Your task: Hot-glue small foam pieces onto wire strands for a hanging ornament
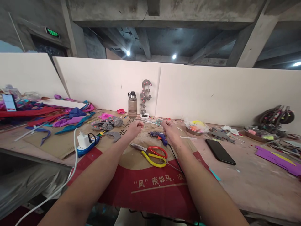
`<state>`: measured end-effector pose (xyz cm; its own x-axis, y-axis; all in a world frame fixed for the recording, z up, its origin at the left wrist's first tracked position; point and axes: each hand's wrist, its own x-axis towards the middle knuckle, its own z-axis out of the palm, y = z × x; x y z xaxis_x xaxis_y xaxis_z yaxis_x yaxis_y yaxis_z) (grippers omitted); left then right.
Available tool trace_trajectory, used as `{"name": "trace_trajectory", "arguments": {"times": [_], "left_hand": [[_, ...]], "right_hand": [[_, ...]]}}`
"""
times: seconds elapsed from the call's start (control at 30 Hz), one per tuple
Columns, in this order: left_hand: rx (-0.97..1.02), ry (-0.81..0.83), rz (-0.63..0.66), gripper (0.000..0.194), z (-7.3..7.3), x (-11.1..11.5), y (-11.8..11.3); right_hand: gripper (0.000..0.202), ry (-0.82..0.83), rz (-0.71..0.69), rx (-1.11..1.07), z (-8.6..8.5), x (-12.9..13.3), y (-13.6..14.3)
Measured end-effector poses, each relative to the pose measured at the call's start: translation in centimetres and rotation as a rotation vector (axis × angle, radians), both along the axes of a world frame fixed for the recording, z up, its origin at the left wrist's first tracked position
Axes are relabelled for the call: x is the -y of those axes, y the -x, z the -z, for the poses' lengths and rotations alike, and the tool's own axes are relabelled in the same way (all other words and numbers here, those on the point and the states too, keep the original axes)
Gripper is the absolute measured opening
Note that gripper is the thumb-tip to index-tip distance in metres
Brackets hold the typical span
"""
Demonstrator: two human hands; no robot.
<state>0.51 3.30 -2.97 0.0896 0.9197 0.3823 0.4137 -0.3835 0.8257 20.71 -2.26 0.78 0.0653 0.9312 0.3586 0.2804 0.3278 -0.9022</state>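
Observation:
My right hand [169,129] pinches a small teal star-shaped piece [159,121] above the middle of the cardboard. Across from it my left hand [135,129] is held up with its fingers curled together; whatever they hold, if anything, is too small to make out. A blue glue gun [161,137] lies beside my right hand, its cord running toward me. Nearer to me are scissors [150,150] with red and yellow handles. Grey felt pieces with pink dots [105,123] lie left of my left hand.
A bottle [132,105] and a hanging grey moon ornament [146,84] stand at the white partition. A power strip [88,146] with a white cable is at left, a black phone [220,151] and a bowl [196,129] at right. Coloured fabric strips [70,119] pile up far left.

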Motion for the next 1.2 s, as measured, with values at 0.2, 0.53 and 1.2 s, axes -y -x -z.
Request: {"name": "trace_trajectory", "arguments": {"times": [0.2,0.53,1.2], "left_hand": [[0.038,0.011,0.163,0.021,-2.0,2.6,-1.0],[-0.002,0.093,0.295,0.023,-2.3,3.8,-1.8],[-0.133,0.077,0.309,0.029,-2.9,4.1,-0.8]], "right_hand": [[0.019,-0.034,-0.015,0.211,0.6,-0.2,0.2],[0.008,-0.133,-0.017,0.518,1.5,-0.1,1.1],[0.011,-0.078,-0.023,0.690,1.6,0.2,1.3]]}}
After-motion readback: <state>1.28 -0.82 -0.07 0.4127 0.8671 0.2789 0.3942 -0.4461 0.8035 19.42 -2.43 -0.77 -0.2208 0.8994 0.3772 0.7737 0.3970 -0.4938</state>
